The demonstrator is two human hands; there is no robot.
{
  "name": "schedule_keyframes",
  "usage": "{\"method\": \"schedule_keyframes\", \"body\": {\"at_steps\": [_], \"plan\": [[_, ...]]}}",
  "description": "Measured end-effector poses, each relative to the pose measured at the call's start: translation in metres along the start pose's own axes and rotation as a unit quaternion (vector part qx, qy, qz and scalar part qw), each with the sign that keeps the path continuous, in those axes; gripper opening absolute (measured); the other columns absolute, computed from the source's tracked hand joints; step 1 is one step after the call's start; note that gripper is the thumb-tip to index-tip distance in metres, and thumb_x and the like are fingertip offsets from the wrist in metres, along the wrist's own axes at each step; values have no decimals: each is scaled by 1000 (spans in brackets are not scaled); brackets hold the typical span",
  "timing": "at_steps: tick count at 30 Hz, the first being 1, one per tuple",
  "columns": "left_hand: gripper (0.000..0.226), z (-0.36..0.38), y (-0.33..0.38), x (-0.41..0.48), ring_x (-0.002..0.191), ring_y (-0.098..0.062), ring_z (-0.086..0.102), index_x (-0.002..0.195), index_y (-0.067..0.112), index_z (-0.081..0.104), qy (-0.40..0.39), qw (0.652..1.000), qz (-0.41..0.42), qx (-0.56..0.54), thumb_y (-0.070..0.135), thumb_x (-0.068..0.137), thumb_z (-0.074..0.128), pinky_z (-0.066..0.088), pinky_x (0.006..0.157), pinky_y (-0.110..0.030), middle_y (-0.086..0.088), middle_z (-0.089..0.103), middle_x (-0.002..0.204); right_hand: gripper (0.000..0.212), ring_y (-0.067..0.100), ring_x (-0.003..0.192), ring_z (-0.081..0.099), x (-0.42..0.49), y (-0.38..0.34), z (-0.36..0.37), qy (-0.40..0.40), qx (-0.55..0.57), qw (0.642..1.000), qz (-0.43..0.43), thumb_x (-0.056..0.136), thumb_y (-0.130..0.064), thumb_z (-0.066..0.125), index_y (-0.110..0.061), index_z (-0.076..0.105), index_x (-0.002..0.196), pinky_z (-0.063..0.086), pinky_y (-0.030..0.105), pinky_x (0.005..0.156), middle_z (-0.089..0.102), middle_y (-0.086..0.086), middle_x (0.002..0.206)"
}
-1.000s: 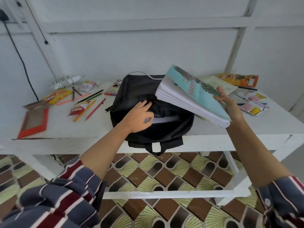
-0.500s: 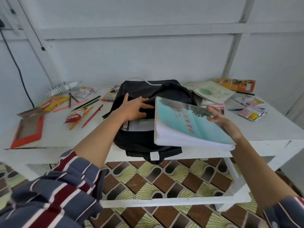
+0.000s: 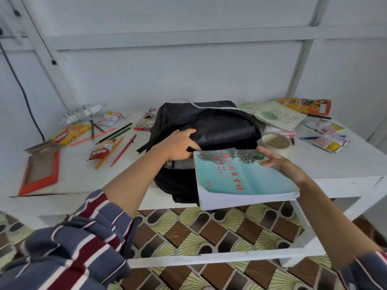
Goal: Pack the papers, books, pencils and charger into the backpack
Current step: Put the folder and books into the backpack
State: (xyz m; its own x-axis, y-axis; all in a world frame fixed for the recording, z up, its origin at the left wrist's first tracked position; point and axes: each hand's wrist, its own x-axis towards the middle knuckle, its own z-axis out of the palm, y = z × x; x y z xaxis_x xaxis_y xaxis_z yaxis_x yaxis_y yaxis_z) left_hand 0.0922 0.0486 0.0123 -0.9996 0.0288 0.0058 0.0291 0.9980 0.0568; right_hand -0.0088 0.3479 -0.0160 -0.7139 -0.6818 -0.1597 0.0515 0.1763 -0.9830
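A person's left hand [image 3: 180, 146] grips the upper flap of the black backpack [image 3: 219, 126] on the white worktop [image 3: 345, 164], holding its mouth open. The right hand [image 3: 280, 164] clamps the far right corner of a thick teal book [image 3: 243, 178], thumb on the cover. Between the hands, the book lies nearly flat and broadside, far edge at the bag's mouth, page edges toward the person. Pencils [image 3: 123, 147] lie left of the left hand.

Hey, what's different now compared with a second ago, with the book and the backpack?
The right hand has lowered the book from a raised tilt over the backpack to nearly flat at its opening, never letting go. The left hand still grips the backpack's flap. The pencils on the table have not moved.
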Motion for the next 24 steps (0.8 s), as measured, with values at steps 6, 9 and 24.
{"method": "schedule_keyframes", "body": {"at_steps": [6, 9, 24], "plan": [[48, 9, -7, 7, 145, -21, 3, 137, 41, 40, -16, 1000, -8, 23, 33, 92, 55, 1, 115, -49, -4, 5, 158, 61, 15, 137, 29, -2, -3, -3, 10, -35, 999, -23, 57, -22, 59, -38, 46, 114, 26, 26, 103, 39, -13, 132], [48, -4, -13, 14, 142, -22, 18, 136, 40, 42, 21, 999, -8, -23, 37, 90, 56, 9, 115, -54, -2, 19, 155, 51, 17, 137, 29, -3, -4, -4, 33, -24, 999, -36, 68, -15, 59, -34, 47, 113, 28, 27, 101, 40, -12, 132], [62, -56, -18, 22, 130, -12, 37, 129, 31, 55, 120, 972, -13, -200, 56, 74, 67, 27, 111, -33, 8, 41, 141, 42, 18, 73, 61, 8, -24, 69, 332, 390, 857, -62, 80, 13, 56, -10, 62, 114, 57, 24, 62, 64, 1, 89]]}}
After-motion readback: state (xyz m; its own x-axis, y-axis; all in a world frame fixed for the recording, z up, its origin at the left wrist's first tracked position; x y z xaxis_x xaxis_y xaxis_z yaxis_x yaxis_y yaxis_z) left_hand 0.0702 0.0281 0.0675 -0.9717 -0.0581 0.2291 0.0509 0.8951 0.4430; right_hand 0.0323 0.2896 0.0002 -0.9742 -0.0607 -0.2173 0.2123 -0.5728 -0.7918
